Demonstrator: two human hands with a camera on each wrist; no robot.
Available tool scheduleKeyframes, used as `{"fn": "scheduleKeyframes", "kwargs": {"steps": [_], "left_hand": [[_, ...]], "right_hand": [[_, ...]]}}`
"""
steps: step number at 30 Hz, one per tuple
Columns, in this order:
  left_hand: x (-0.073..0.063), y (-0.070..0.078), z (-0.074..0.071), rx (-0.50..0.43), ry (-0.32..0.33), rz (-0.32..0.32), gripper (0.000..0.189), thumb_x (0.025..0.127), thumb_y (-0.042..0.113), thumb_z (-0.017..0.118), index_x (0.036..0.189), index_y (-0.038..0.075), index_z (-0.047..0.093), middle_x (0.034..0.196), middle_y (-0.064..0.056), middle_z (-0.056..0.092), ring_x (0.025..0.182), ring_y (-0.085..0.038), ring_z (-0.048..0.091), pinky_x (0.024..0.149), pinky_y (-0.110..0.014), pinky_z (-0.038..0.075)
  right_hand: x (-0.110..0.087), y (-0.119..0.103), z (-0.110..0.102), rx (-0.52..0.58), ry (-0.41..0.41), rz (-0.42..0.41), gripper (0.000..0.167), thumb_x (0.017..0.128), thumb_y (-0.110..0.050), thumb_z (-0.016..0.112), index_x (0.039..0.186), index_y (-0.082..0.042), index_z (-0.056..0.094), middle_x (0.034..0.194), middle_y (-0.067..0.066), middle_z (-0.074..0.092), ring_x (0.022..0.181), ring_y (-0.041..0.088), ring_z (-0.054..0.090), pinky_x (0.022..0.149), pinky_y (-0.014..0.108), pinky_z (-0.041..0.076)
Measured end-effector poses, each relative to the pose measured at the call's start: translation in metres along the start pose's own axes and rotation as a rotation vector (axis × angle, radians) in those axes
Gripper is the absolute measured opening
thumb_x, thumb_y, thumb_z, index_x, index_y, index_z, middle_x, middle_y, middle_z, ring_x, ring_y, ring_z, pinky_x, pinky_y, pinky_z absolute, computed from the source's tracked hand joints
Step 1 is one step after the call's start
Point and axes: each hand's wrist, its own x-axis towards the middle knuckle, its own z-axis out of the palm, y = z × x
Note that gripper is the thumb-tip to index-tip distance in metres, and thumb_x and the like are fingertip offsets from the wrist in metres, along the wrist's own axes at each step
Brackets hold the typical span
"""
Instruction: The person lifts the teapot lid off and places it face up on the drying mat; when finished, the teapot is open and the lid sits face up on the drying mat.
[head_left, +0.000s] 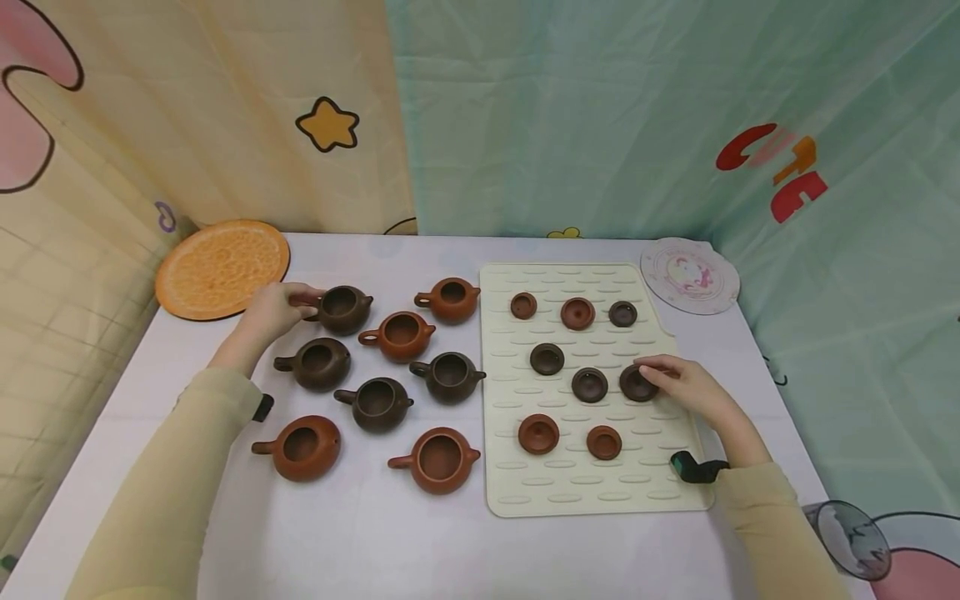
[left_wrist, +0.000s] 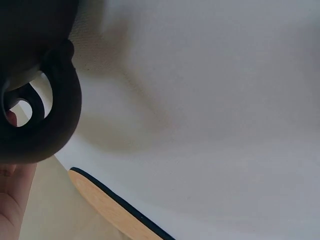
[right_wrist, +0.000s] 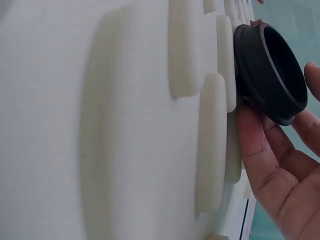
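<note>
My left hand [head_left: 276,312] is at the back left, its fingers pinching the handle of a dark brown teapot [head_left: 343,310] that has no lid on. In the left wrist view, a dark handle [left_wrist: 70,107] looms close, partly covering the left fingers. On the cream mat, the thumb and fingers of my right hand [head_left: 686,383] hold a dark teapot lid [head_left: 637,383] by its edge. The right wrist view has this lid [right_wrist: 272,75] hollow side up, fingertips around its rim, close over the mat's raised ridges.
Several lidless teapots, dark brown [head_left: 321,364] and reddish [head_left: 438,461], stand left of the cream mat [head_left: 600,492]. More lids, such as a reddish one [head_left: 538,434], lie on it. An orange round mat [head_left: 222,271], a pink-white disc [head_left: 690,277] and a clear cup [head_left: 853,540] sit near the edges.
</note>
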Motion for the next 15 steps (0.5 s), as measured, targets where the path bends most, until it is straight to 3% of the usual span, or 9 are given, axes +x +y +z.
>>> {"fn": "scheduleKeyframes", "kwargs": {"steps": [7, 15], "left_hand": [[-0.0003, -0.0003, -0.0013, -0.024, -0.018, -0.015, 0.037, 0.097, 0.006, 0.06, 0.133, 0.0, 0.058, 0.128, -0.028, 0.06, 0.119, -0.045, 0.056, 0.102, -0.061, 0.04], [-0.0037, -0.0056, 0.0018, -0.048, -0.052, -0.009, 0.043, 0.097, 0.006, 0.059, 0.138, 0.002, 0.052, 0.134, -0.028, 0.056, 0.128, -0.047, 0.048, 0.109, -0.063, 0.032]], "right_hand": [[0.002, 0.0012, 0.0024, 0.01, 0.003, -0.006, 0.05, 0.101, -0.036, 0.054, 0.136, 0.001, 0.056, 0.13, 0.026, 0.061, 0.114, 0.031, 0.059, 0.084, 0.022, 0.047], [0.0037, 0.003, 0.004, 0.006, -0.001, -0.011, 0.052, 0.101, -0.036, 0.054, 0.136, 0.002, 0.054, 0.134, 0.027, 0.058, 0.123, 0.039, 0.056, 0.091, 0.029, 0.047]]}}
